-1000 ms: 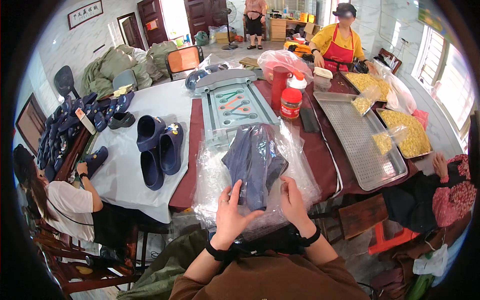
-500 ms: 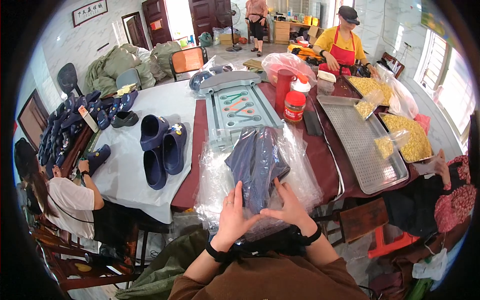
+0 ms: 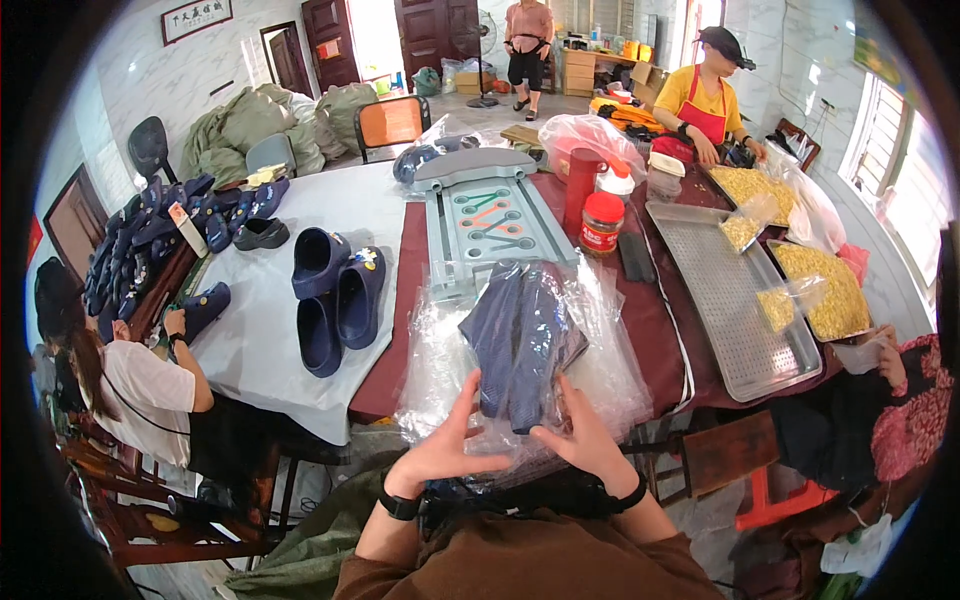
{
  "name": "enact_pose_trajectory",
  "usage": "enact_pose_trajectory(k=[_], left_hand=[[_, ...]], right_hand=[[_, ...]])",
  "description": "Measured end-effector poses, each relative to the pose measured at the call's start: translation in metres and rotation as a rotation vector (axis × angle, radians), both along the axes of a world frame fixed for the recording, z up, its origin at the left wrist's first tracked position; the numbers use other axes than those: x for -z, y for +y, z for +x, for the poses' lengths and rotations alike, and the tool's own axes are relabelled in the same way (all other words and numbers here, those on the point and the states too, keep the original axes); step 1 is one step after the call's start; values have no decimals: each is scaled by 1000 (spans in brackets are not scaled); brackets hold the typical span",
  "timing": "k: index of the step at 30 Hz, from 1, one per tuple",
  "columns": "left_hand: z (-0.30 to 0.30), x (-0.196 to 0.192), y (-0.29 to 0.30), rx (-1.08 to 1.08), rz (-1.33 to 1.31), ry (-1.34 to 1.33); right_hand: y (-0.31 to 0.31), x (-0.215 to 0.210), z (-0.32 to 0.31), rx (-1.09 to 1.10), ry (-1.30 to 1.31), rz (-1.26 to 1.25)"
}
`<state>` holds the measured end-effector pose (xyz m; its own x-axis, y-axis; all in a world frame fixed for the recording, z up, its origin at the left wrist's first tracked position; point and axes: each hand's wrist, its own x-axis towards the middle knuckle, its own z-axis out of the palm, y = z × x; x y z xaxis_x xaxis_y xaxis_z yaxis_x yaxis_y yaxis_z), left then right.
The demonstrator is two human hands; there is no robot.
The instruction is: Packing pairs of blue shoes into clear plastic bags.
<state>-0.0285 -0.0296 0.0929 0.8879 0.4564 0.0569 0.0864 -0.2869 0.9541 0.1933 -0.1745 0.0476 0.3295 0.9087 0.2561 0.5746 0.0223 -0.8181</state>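
Two hands, left point(image 3: 450, 445) and right point(image 3: 583, 440), half-curled on the bag's point(image 3: 440, 350) near edge, steadying it; slippers point(image 3: 520, 345) inside, just beyond the fingers, flat on the bench point(image 3: 660, 330).

bright daylight | window point(image 3: 885, 150) glare right | fisheye bending, dark rim | sharp centre
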Motion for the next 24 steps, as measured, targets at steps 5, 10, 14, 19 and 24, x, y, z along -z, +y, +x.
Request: enact_pose_trajectory(k=[5,10,14,19,24], left_hand=[[16,-5,9,-155,-364,3],[46,24,-10,-282,324,42],[53,17,-25,-438,372,183],[47,21,-13,-555,294,159],[28,36,3,-614,39,-153]], right_hand=[[-3,-12,-10,29,294,-27],[-1,-17,-17,-117,101,195],[1,-11,-11,-250,166,142],[0,-31,-12,-341,235,116],[-11,-59,-11,-119,-161,236]])
